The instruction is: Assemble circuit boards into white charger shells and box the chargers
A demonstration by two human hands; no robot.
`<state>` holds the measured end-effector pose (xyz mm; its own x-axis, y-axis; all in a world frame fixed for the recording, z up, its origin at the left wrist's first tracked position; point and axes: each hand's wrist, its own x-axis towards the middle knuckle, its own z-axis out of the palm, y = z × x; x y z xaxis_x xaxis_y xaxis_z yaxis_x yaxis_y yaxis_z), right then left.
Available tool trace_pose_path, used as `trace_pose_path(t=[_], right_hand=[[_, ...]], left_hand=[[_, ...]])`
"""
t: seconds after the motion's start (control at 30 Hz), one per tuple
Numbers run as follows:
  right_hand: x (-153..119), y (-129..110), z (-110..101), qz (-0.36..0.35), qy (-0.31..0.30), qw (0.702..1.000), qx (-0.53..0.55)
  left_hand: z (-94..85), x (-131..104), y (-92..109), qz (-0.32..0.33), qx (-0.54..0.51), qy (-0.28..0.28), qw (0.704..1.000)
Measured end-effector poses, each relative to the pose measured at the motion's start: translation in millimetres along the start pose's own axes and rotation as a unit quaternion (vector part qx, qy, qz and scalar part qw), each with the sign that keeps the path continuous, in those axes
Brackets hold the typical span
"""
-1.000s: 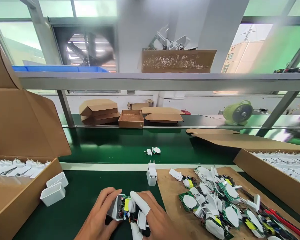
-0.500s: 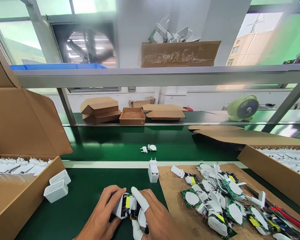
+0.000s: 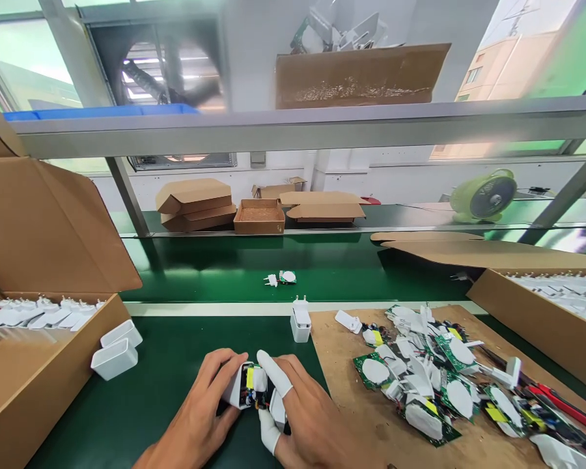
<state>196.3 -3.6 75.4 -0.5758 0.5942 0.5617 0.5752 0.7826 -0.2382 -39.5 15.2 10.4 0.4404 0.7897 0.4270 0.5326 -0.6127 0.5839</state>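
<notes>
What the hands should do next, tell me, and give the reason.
I'd ease the circuit board farther into the white casing. The left hand holds the casing, the right hand grips the board assembly at the other end, and the components between them are exposed, so the board seems only partly inserted.

From my remote station I read the brown sheet (image 3: 356, 417) as matt, lightly stained card or fibreboard, and the circuit boards (image 3: 460, 398) on it show shiny green faces. Left of that sheet I see a smooth white plastic casing (image 3: 233, 392) and, on the right hand (image 3: 307, 404), matt white finger covers (image 3: 275, 376). Beyond the sheet I find a glossy green belt (image 3: 332, 260) and a smooth, dull-sheened metal beam (image 3: 293, 130); right of the sheet, a matt cardboard carton (image 3: 542, 324).
</notes>
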Motion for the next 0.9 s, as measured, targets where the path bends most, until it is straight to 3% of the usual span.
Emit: trace_pose_path(t=[0.27,0.5,0.7,0.8,0.9], right_hand=[[-4.2,1.4,-0.1,0.004,-0.051,0.999,0.014],[-5.1,3.4,7.3,-0.007,-0.024,1.0,0.017],[-7.8,5.1,8.7,-0.006,-0.041,0.999,0.03],[-6.1,4.9,8.2,0.01,-0.029,0.998,0.059],[-3.0,1.1,4.5,0.06,-0.027,0.992,0.105]], left_hand=[[0.7,-0.4,0.3,0.006,0.009,0.014,1.0],[0.4,1.3,4.9,0.009,0.012,0.024,1.0],[1.9,1.9,6.3,0.014,-0.028,0.017,0.999],[2.0,2.7,6.5,0.004,-0.065,0.002,0.998],[-0.6,7.1,11.3,-0.054,-0.166,-0.052,0.983]])
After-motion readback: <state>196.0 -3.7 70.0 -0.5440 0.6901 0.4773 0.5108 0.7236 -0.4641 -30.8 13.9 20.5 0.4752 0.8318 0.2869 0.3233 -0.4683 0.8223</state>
